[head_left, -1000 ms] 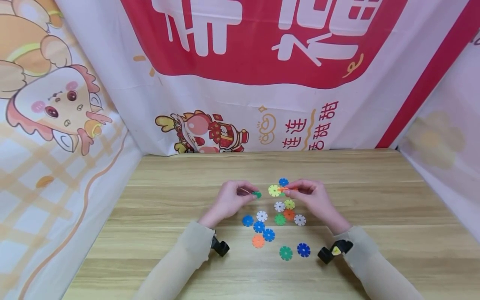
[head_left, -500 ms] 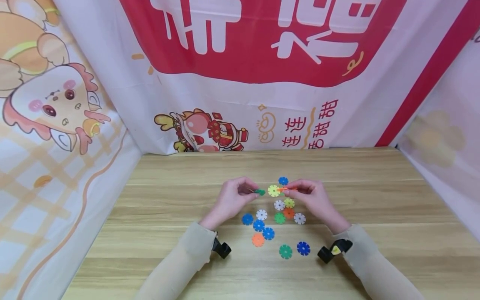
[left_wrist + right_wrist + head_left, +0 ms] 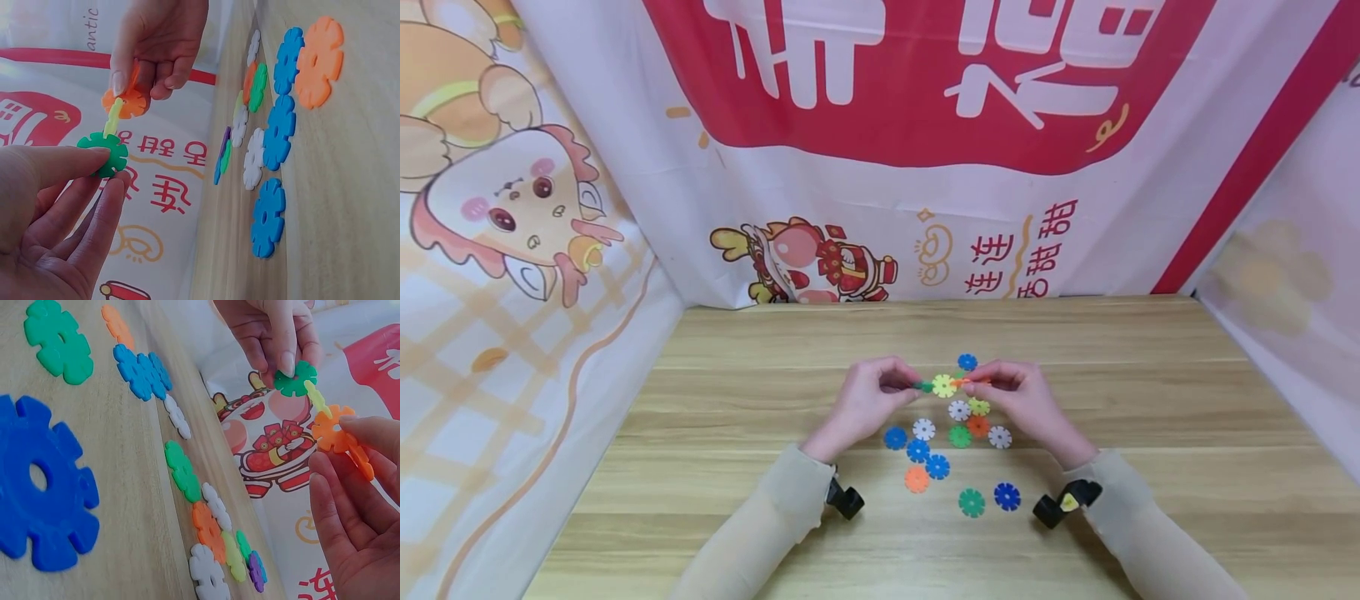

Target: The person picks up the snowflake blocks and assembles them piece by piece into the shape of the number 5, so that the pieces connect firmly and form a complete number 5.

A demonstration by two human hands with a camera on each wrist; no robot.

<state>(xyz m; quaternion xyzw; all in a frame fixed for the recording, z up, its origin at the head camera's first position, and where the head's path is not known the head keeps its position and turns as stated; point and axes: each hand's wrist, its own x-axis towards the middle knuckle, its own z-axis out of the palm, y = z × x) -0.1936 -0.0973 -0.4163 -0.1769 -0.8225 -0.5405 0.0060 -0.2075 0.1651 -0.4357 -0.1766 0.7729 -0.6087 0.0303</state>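
In the head view, my left hand [image 3: 867,403] pinches a green notched plastic disc [image 3: 117,152] between thumb and fingers, above the table. My right hand [image 3: 1021,395] holds an orange notched disc [image 3: 326,432], with a second orange disc [image 3: 362,460] set crosswise against it at the fingers. Between the hands a yellow disc [image 3: 943,386] stands edge-on in both wrist views. It is slotted into the orange disc, and its other edge meets the green one. How deep the green disc sits on the yellow cannot be told.
Loose discs lie on the wooden table [image 3: 737,467]: several blue ones [image 3: 896,438], white ones [image 3: 1000,437], an orange one [image 3: 917,479], and a green one [image 3: 972,503] beside a dark blue one [image 3: 1007,497] nearest the body. A printed cloth [image 3: 880,192] hangs behind.
My left hand has moved slightly right, bringing the green disc from apart to against the yellow disc. The right hand has hardly moved; the yellow disc has shifted slightly left.
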